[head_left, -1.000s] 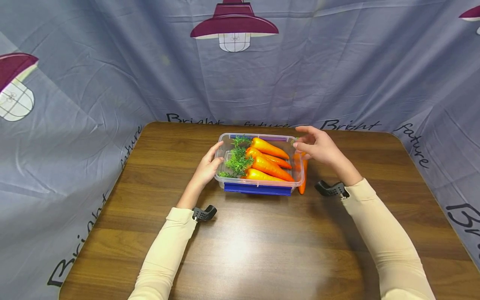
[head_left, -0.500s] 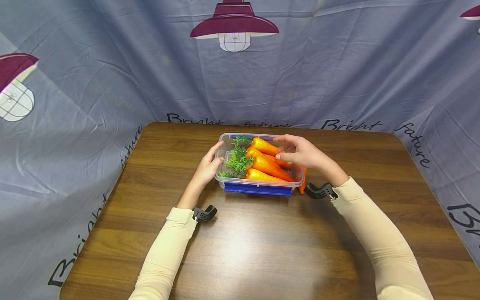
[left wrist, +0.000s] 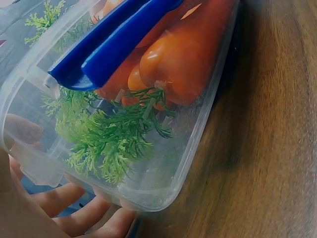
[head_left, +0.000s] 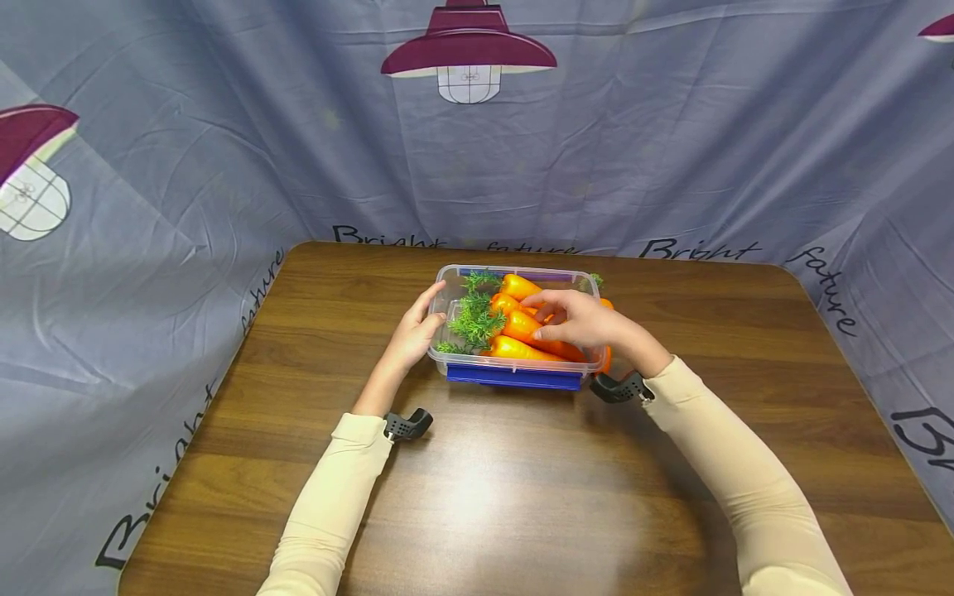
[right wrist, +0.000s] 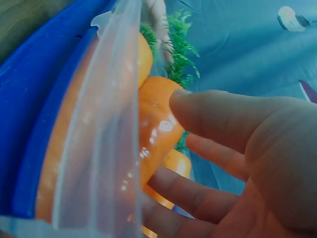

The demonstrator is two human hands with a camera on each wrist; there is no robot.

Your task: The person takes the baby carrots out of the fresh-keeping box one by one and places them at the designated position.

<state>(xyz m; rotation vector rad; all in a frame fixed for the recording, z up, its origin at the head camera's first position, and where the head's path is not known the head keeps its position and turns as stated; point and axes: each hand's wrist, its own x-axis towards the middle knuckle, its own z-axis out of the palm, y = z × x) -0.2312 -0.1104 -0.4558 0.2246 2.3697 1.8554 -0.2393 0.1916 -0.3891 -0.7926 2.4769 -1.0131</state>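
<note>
A clear plastic container [head_left: 514,364] with blue side clips stands near the table's back edge. Inside it lie several orange carrots [head_left: 517,348] with feathery green tops [head_left: 471,319] toward the left. My left hand [head_left: 410,335] grips the container's left end, thumb over the rim and the other fingers outside the wall, as the left wrist view shows. Reaching over the right side, my right hand [head_left: 585,321] has its thumb and fingers on either side of a middle carrot [right wrist: 158,116]. The thumb tip meets its skin in the right wrist view.
Another carrot [head_left: 607,358] lies on the table just outside the container's right end, partly hidden by the right arm. The wooden table [head_left: 477,488] stretches toward me, and a grey-blue curtain [head_left: 477,182] hangs behind and along the sides.
My right hand has moved left and toward me, from the container's right rim to a middle carrot inside, with its fingers now around it. My left hand and the container have stayed put.
</note>
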